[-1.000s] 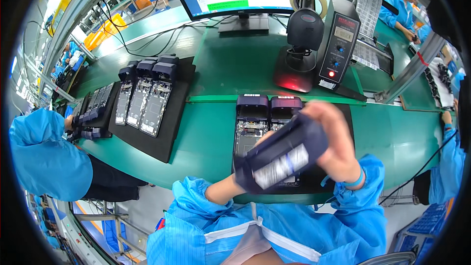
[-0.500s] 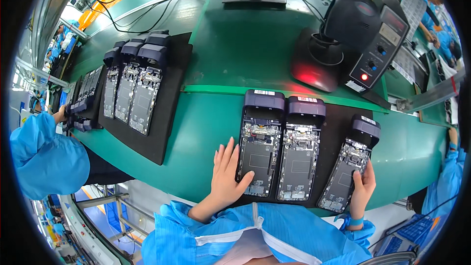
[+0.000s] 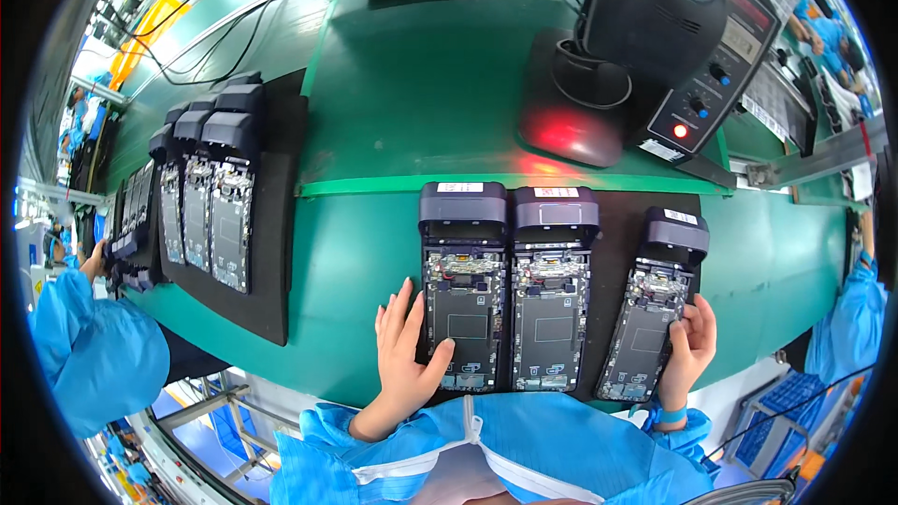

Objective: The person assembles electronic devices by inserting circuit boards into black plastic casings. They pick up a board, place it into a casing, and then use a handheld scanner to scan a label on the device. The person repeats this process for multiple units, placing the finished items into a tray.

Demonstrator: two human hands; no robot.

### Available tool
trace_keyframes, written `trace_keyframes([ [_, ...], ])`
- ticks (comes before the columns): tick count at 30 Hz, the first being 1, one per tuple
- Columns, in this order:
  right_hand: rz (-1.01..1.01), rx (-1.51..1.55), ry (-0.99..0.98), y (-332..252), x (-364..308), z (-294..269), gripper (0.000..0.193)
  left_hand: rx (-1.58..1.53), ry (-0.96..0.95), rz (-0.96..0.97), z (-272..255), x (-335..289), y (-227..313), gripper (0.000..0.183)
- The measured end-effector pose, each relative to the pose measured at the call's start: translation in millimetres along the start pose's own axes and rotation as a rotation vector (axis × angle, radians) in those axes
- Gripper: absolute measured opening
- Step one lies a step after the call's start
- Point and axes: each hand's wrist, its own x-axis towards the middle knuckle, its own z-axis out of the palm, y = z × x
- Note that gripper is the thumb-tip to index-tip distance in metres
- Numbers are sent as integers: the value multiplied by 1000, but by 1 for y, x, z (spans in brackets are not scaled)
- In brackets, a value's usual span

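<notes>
Three opened handheld terminals with bare circuit boards and thick dark head ends lie before me on a black mat. My left hand (image 3: 404, 353) rests flat beside the left terminal (image 3: 462, 323), fingers spread, thumb over its lower left edge. The middle terminal (image 3: 550, 327) lies close alongside it, touched by neither hand. Slightly tilted, the right terminal (image 3: 645, 329) has its right edge in my right hand (image 3: 690, 348), thumb on top and fingers curled at its side.
To the left, several similar terminals (image 3: 231, 215) lie on another black mat (image 3: 276, 271). A black scanner on a stand (image 3: 645, 14) and a control box (image 3: 716, 84) with knobs stand at the back right. Co-workers' blue sleeves (image 3: 98, 346) show at the left and right.
My view has shifted, so the bench things appear further left. The right terminal stands slightly straighter, with my right hand still on it. My left hand stays by the left terminal.
</notes>
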Motion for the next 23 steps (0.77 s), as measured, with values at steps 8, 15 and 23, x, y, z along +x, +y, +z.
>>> trace_keyframes([
  [8, -74, -171, -163, -14, -9, 35, 51, 4, -134, 120, -6, -5, 2, 64],
  [15, -288, -775, 6, -16, -21, 20, 65, -732, -377, 138, -22, 0, -22, 66],
  [23, -344, -1013, 25, -43, -117, 86, 67, -1454, -684, -8, -3, 37, -43, 88],
])
